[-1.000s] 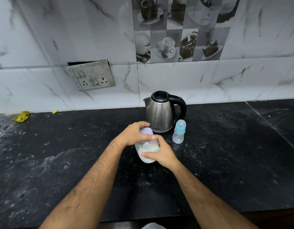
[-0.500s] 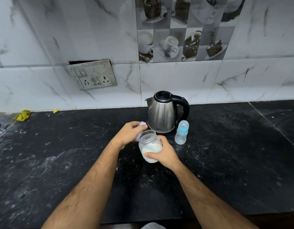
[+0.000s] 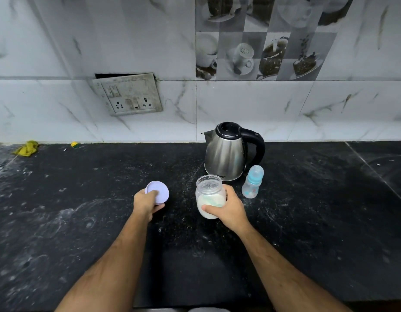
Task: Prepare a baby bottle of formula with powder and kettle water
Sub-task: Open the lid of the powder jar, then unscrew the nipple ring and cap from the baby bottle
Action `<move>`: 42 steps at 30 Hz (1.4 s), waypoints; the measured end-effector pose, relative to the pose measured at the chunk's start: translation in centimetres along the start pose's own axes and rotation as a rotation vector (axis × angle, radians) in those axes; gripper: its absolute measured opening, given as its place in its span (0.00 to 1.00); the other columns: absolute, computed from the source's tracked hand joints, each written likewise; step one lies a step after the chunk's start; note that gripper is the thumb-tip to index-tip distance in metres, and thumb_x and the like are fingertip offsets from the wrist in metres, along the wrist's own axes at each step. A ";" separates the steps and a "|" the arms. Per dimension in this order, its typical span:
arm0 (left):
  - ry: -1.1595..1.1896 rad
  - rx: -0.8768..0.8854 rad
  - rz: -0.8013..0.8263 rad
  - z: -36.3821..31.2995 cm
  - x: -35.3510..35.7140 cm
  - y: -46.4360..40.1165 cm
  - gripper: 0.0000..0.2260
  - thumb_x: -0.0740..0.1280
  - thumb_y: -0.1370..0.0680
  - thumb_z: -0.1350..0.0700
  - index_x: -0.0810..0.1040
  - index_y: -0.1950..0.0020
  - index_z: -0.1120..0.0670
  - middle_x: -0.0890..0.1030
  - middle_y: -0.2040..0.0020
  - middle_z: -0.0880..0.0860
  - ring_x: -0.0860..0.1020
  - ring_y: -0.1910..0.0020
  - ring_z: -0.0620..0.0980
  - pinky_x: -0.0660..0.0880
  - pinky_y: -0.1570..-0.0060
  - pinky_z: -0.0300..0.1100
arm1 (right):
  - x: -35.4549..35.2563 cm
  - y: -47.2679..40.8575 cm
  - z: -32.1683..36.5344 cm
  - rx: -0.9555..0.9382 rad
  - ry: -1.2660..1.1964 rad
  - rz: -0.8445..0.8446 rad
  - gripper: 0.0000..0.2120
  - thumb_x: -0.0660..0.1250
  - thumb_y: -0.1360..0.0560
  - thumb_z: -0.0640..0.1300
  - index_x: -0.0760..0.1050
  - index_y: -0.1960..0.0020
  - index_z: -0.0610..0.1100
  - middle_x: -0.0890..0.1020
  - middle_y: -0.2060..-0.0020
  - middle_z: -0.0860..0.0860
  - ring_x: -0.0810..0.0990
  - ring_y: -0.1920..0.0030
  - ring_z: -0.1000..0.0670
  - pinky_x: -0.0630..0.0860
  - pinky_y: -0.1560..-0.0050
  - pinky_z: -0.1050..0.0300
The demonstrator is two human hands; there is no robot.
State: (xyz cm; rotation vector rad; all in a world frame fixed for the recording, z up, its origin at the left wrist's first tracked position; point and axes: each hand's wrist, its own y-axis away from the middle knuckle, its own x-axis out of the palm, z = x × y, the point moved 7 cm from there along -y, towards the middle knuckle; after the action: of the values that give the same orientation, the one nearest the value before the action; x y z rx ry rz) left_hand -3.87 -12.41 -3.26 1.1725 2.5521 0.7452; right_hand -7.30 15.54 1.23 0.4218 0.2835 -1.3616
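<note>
My right hand (image 3: 226, 208) grips the open jar (image 3: 210, 199); my left hand (image 3: 145, 202) pinches its lid (image 3: 159, 191), apart to the left; bottle (image 3: 252, 182) beside kettle (image 3: 228, 154).

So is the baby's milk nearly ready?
Not yet. The powder jar is open: the left hand holds its lid, the right hand grips the jar. The baby bottle is capped beside the kettle, so powder and water remain.

small dark brand lettering low on the steel kettle (image 3: 225, 154), blurred, perhaps ending in "TON"; faint coloured print on the baby bottle (image 3: 251, 185), unreadable
</note>
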 end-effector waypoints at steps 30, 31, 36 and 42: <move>-0.784 0.211 -0.285 -0.8 -2.7 -2.7 0.23 0.71 0.24 0.53 0.73 0.33 0.62 0.78 0.37 0.63 0.76 0.38 0.64 0.72 0.41 0.52 | 3.1 -1.4 0.1 -0.009 0.074 -0.006 0.34 0.83 0.43 0.48 0.70 0.42 0.54 0.80 0.46 0.55 0.79 0.45 0.53 0.74 0.46 0.59; -0.775 0.268 -0.311 -1.2 -2.9 -2.1 0.22 0.70 0.24 0.54 0.73 0.32 0.60 0.77 0.36 0.62 0.76 0.38 0.63 0.72 0.40 0.52 | 3.3 -1.4 0.2 -0.016 0.076 -0.006 0.34 0.83 0.43 0.47 0.71 0.42 0.53 0.80 0.46 0.54 0.79 0.45 0.53 0.74 0.46 0.59; -0.628 0.593 -0.052 -2.2 -0.4 1.4 0.09 0.68 0.24 0.61 0.83 0.47 0.52 0.83 0.51 0.51 0.80 0.57 0.48 0.75 0.49 0.41 | 5.5 -1.3 1.2 -0.043 0.098 0.040 0.34 0.82 0.41 0.44 0.72 0.39 0.46 0.77 0.46 0.53 0.77 0.46 0.53 0.71 0.49 0.62; -0.625 0.502 0.166 0.7 0.0 1.6 0.16 0.69 0.23 0.61 0.79 0.35 0.54 0.83 0.41 0.49 0.80 0.46 0.43 0.70 0.39 0.34 | 8.6 -1.6 1.5 -0.049 0.117 0.150 0.36 0.81 0.41 0.45 0.71 0.36 0.50 0.80 0.46 0.56 0.79 0.45 0.53 0.75 0.46 0.58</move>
State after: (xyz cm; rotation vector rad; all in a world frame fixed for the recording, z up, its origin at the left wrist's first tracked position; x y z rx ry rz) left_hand -2.61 -11.29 -3.00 1.4777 2.1579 -0.2486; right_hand -7.24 7.07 -1.36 0.4730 0.3736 -1.1831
